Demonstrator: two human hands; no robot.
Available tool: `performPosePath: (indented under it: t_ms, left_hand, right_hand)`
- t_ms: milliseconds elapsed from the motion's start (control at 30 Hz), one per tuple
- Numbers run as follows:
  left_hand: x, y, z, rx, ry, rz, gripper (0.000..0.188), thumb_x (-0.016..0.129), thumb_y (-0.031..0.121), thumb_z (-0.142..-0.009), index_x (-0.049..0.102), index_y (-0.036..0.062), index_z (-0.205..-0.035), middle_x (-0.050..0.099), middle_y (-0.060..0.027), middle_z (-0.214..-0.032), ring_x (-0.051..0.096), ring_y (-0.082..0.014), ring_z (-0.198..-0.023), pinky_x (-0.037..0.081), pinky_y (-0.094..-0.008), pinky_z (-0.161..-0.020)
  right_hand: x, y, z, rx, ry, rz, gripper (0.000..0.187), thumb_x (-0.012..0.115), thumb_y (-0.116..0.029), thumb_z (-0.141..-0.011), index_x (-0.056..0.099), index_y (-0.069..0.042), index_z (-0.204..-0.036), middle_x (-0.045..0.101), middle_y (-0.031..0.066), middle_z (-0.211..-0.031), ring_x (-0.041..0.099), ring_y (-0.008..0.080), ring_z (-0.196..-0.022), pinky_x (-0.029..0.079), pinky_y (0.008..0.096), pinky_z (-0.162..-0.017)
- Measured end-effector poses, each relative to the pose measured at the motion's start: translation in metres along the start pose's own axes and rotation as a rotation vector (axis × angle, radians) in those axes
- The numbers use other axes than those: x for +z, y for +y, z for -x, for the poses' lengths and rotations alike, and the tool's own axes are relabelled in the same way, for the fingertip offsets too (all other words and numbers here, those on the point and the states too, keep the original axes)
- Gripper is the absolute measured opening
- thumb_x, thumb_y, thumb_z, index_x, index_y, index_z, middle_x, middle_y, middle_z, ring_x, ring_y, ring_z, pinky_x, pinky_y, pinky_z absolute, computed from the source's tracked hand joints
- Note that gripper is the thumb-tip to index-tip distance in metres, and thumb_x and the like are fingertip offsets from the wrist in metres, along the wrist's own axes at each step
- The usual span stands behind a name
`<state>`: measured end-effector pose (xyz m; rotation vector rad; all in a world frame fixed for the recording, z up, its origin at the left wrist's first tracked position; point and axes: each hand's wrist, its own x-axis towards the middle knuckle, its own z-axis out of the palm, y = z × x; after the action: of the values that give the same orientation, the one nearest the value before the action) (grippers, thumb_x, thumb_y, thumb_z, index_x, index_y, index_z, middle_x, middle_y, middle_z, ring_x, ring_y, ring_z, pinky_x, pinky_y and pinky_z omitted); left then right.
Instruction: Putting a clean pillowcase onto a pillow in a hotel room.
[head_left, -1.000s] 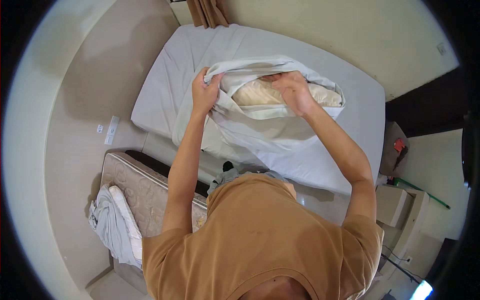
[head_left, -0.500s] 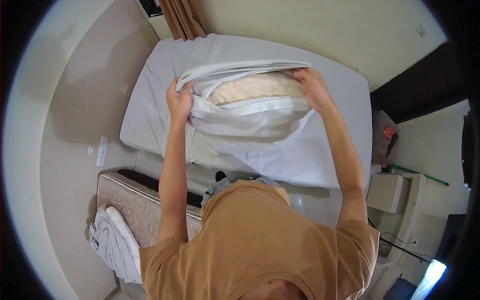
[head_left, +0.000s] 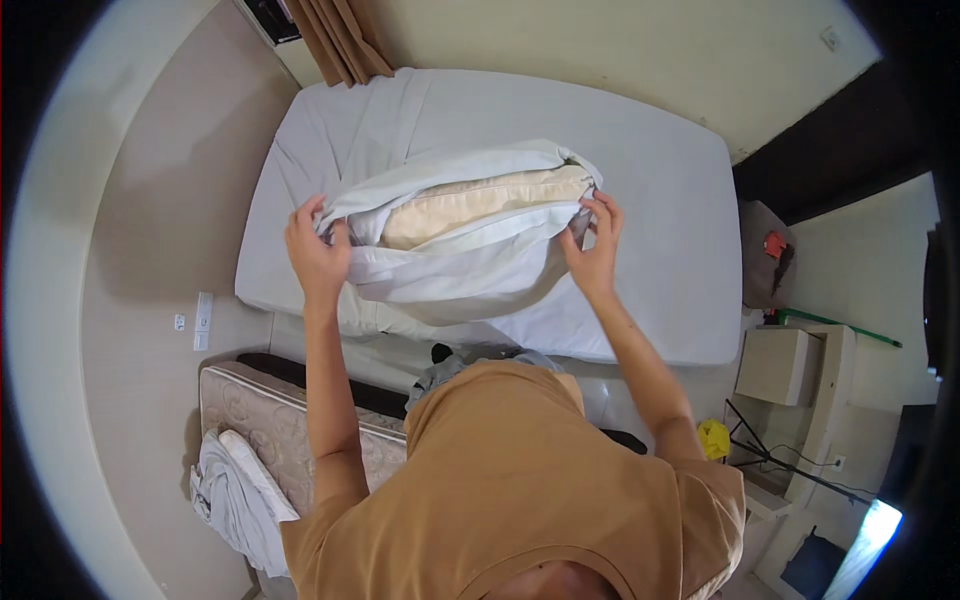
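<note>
A cream pillow (head_left: 450,208) sits inside a white pillowcase (head_left: 440,275), showing through the long gap between the case's two edges. I hold it up in front of my body, over the near part of the bed. At its left end, my left hand (head_left: 320,255) is closed on the case's fabric, thumb toward the pillow. My right hand (head_left: 595,250) grips the near edge of the case at the right end, with thumb and fingers on the cloth. The case's far edge lies loosely along the pillow's upper side.
Behind the pillow is a bed (head_left: 660,250) with a pale sheet. At left, a beige quilted mattress (head_left: 255,410) leans beside crumpled grey-white bedding (head_left: 240,510). To the right are a white cabinet (head_left: 775,365), a black stand (head_left: 790,465) and a yellow item (head_left: 713,440).
Both hands have come nearer and shifted left with the pillow. My right hand has left the far edge of the case for the near edge, and the far edge has dropped.
</note>
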<state>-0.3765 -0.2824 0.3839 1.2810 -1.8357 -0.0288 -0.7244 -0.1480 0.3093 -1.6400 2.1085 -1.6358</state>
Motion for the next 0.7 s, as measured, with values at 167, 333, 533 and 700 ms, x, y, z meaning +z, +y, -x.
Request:
performPosePath:
  t_ms: [167, 333, 533, 700]
  left_hand:
    - [0.003, 0.101, -0.017, 0.389, -0.249, 0.22, 0.031, 0.069, 0.01, -0.077, 0.062, 0.0086, -0.107, 0.06, -0.0084, -0.102, 0.057, -0.028, -0.098, 0.044, -0.0405, -0.084]
    - [0.067, 0.111, -0.03, 0.44, -0.453, -0.023, 0.015, 0.068, 0.015, -0.081, 0.066, 0.0095, -0.094, 0.064, -0.006, -0.097, 0.06, -0.0262, -0.091, 0.048, -0.0399, -0.077]
    - [0.095, 0.065, -0.045, 0.088, -0.919, 0.25, 0.02, 0.061, 0.019, -0.091, 0.059, 0.0028, -0.102, 0.065, -0.0135, -0.087, 0.059, -0.0285, -0.074, 0.047, -0.0354, -0.069]
    - [0.113, 0.059, -0.041, 0.044, -0.743, 0.45, 0.012, 0.054, 0.014, -0.094, 0.056, 0.0037, -0.101, 0.06, -0.0132, -0.084, 0.056, -0.0268, -0.073, 0.045, -0.0341, -0.068]
  right_hand:
    - [0.031, -0.012, 0.012, 0.071, -0.021, -0.207, 0.029, 0.072, -0.003, -0.074, 0.06, -0.007, -0.101, 0.041, 0.0154, -0.131, 0.046, 0.0351, -0.12, 0.041, 0.0418, -0.099]
    - [0.039, -0.03, 0.012, -0.048, -0.177, -0.314, 0.019, 0.069, 0.0, -0.078, 0.06, -0.006, -0.094, 0.05, 0.01, -0.126, 0.052, 0.0286, -0.113, 0.045, 0.0368, -0.093]
    - [0.028, -0.048, 0.015, 0.109, -0.161, -0.454, 0.019, 0.071, 0.001, -0.075, 0.057, -0.004, -0.087, 0.057, 0.012, -0.12, 0.053, 0.0295, -0.111, 0.043, 0.038, -0.095]
    - [0.014, -0.05, 0.004, -0.266, -0.107, -0.153, 0.018, 0.07, 0.001, -0.069, 0.061, -0.006, -0.083, 0.062, 0.0042, -0.1, 0.056, 0.0232, -0.081, 0.046, 0.0348, -0.071]
